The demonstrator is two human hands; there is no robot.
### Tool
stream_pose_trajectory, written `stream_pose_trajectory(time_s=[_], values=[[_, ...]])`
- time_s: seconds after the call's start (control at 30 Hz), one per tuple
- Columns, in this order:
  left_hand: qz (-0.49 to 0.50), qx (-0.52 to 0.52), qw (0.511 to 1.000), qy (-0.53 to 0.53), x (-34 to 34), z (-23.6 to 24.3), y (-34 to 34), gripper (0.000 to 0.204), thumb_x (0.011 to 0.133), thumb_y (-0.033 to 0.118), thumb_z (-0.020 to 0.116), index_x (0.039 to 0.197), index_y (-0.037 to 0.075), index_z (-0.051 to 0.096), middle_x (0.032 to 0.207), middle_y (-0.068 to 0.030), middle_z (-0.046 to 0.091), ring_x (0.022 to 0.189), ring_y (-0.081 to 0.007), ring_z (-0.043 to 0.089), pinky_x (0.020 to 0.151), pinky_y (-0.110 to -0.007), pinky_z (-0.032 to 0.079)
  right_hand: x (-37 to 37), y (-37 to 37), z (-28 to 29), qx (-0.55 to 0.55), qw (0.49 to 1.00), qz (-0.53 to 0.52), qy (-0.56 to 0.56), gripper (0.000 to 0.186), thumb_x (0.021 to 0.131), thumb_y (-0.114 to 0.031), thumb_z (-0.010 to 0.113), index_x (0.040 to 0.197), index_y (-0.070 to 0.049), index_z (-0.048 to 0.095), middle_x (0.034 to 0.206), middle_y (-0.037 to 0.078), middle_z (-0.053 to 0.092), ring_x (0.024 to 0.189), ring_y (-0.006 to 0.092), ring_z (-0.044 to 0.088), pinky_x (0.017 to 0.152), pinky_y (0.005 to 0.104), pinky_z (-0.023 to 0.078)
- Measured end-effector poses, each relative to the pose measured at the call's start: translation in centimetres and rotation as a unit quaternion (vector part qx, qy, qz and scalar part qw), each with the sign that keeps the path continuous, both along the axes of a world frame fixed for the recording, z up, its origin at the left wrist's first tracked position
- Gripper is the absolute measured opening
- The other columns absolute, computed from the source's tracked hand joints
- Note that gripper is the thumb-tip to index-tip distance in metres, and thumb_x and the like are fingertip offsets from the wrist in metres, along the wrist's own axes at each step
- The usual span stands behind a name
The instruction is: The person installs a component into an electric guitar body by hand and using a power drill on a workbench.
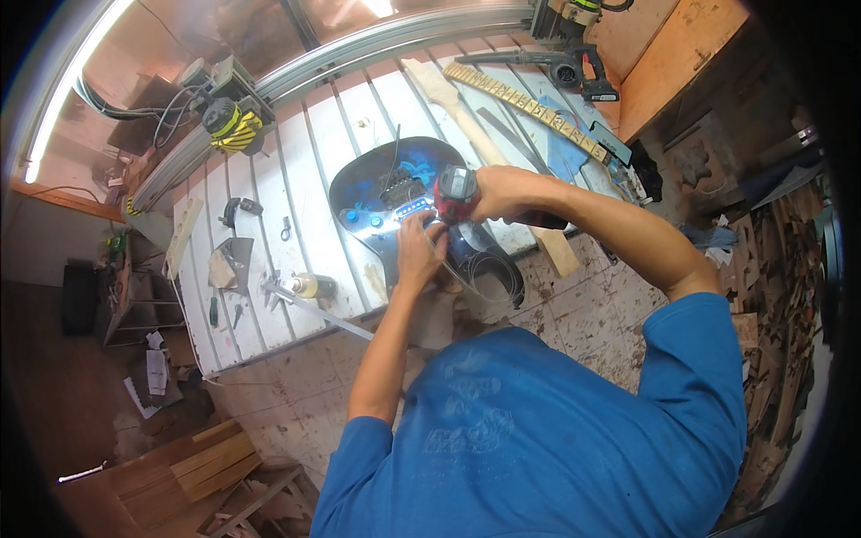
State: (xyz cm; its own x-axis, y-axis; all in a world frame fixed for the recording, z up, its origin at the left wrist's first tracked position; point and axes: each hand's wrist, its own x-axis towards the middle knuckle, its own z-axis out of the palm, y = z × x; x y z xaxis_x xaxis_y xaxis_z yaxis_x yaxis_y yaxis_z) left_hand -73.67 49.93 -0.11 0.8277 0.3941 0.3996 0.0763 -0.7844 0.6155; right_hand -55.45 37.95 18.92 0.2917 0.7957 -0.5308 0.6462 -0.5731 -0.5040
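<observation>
Your right hand (496, 193), curled closed about the grip of a red and black power driver (456, 186), with the tool's rear end turned up toward the camera; your left hand (420, 251), fingers drawn narrow and bent beside the driver's nose, though whether they pinch anything cannot be told.

The dark blue guitar body (366, 190) lies flat on the slatted white table (309, 220), beneath and ahead of both hands; a bright, bluish-lit metal plate (413, 209) sits just ahead of your left fingertips; blue knobs (352, 218) lie to the left of that hand; loose coiled wire (498, 294) hangs over the body's edge, to the right of your left hand and below your right.

For good work here, hold the driver's axis square to the surface and press straight down; squeeze the trigger lightly, easing off as resistance rises, since a slip would probably scar the glossy finish; set your left fingertips clear of the bit, whose point is hidden from view; guide the wire away from the turning nose, as it could snag.

Farther ahead of your right hand lies a pale wooden neck (459, 115); well left of your left hand, a small bottle (309, 285).
</observation>
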Motion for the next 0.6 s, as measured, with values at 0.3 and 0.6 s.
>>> stream_pose_trajectory(time_s=[0.3,0.6], values=[[0.029,-0.005,1.000,-0.003,0.5,-0.2,-0.6,0.025,0.079,0.019,0.079,0.101,0.008,0.076,0.124,-0.0090,0.061,0.124,-0.0317,0.052,0.103,-0.048,0.041,0.3,0.7,0.7,-0.036,0.999,-0.021,0.029,0.029,0.080,-0.019,0.074,0.093,0.007,0.072,0.072,0.013,0.068,0.057,0.0242,0.068,0.047,0.0416,0.059],[0.064,0.002,0.998,-0.018,0.7,-0.6,-0.8,0.024,0.077,0.022,0.082,0.096,0.008,0.073,0.123,-0.0125,0.063,0.121,-0.0342,0.055,0.103,-0.049,0.041,0.2,1.2,1.0,-0.036,0.998,-0.011,0.048,0.030,0.080,-0.018,0.075,0.099,0.005,0.072,0.073,0.012,0.067,0.055,0.0222,0.066,0.046,0.0405,0.059]])
